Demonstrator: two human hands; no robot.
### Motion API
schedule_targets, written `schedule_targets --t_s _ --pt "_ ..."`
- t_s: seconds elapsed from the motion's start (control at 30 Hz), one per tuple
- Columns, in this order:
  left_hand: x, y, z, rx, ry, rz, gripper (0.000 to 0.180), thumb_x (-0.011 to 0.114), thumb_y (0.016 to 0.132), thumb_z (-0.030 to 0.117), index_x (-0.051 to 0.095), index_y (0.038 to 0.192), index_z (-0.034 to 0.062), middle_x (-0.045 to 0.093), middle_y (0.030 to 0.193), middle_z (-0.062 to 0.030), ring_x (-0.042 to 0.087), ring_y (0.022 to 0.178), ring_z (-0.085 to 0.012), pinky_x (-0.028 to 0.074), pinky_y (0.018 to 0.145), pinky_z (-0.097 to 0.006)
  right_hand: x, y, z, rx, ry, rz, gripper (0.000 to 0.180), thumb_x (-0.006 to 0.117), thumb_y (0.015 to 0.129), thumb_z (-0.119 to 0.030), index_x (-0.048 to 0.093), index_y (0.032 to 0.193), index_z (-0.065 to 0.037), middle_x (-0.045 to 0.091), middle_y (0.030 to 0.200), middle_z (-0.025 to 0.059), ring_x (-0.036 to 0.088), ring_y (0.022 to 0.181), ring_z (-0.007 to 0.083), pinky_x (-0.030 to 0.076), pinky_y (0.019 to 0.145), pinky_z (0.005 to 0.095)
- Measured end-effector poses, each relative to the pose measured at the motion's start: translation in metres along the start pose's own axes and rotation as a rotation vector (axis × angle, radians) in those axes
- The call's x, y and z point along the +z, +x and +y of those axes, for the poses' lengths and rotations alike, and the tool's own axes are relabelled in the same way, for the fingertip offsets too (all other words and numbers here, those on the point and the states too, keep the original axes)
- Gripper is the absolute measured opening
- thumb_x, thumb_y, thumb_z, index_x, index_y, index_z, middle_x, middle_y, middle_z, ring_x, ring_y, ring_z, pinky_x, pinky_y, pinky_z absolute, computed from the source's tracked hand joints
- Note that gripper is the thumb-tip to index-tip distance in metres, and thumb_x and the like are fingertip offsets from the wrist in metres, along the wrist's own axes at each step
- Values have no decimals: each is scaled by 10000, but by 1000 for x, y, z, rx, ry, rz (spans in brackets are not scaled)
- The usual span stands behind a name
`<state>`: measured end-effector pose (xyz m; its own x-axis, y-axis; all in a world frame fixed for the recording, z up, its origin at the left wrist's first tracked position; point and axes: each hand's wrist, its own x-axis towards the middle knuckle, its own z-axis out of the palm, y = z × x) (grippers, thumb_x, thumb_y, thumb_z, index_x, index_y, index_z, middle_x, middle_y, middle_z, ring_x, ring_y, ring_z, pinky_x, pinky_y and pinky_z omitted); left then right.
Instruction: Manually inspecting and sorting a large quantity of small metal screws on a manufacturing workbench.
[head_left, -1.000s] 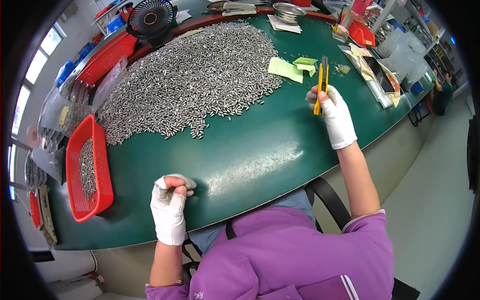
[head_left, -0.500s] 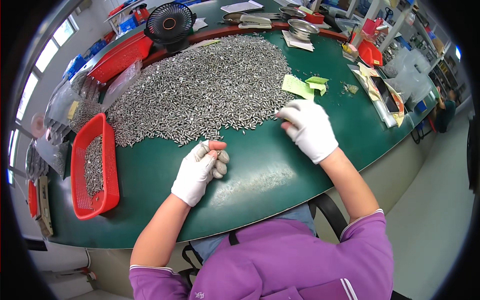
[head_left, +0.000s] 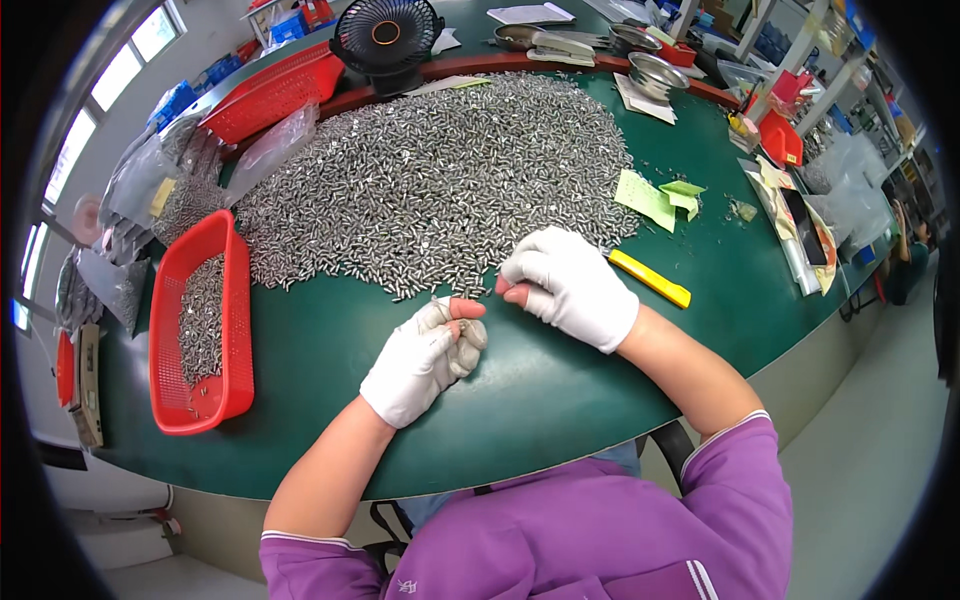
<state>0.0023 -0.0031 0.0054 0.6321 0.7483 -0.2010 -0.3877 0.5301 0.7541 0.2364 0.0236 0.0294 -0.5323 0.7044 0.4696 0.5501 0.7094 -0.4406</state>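
Observation:
A broad pile of small silvery metal pins covers the middle of the green table. In front of its near edge my left hand, in a white glove with bare thumb and index tips, is curled closed. Whatever it may hold is too small to make out. My right hand, gloved the same way, is just to its right with thumb and fingers drawn together near the pile's edge; its fingertips hide anything between them. Beside that hand a yellow utility knife lies on the table, its front end against the pins.
On the left stands a red plastic basket partly filled with pins. Behind the pile are a black fan and another red basket. Green paper slips lie at the pile's right, and a phone on papers farther right.
My right hand has moved left toward my left hand, and the yellow knife now shows lying beside it. My left hand stays curled. The whole view has shifted slightly.

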Motion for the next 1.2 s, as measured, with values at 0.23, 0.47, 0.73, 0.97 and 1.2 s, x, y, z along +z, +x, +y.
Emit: schedule_targets --t_s 0.23,0.47,0.73,0.97,1.2 --pt "4 -3 -5 -96 34 -9 292 630 938 291 555 1132 85 616 918 -3 474 677 -47 391 608 -184 14 -4 -18 -54 91 38 160 703 791 -230 658 897 -119 617 903 57 583 849 288 479 747 395" --pt "6 -3 -5 -73 26 31 225 638 935 305 577 1026 109 613 841 -17 437 598 -53 336 525 -183 11 -3 -10 34 31 85 160 694 785 -166 687 944 -142 639 893 43 603 864 270 491 754 395" --pt "5 -6 0 -69 44 -18 285 587 948 389 559 972 107 591 840 -49 366 554 -71 279 497 -216 -3 -1 10 152 -276 154 114 724 729 -107 675 832 -110 638 862 54 610 828 280 497 735 404" --pt "11 -4 -4 -18 -28 20 246 671 908 273 574 1062 107 597 940 -36 434 666 -69 367 613 -208 7 0 10 142 -325 31 73 726 719 -143 675 761 -112 616 788 51 599 769 279 489 686 406" --pt "3 -4 -7 -71 -47 43 293 685 904 255 547 1112 102 619 943 -15 528 722 -87 425 653 -210 14 -4 1 150 -203 -26 100 694 768 -208 677 829 -130 611 868 64 587 857 283 486 734 405"
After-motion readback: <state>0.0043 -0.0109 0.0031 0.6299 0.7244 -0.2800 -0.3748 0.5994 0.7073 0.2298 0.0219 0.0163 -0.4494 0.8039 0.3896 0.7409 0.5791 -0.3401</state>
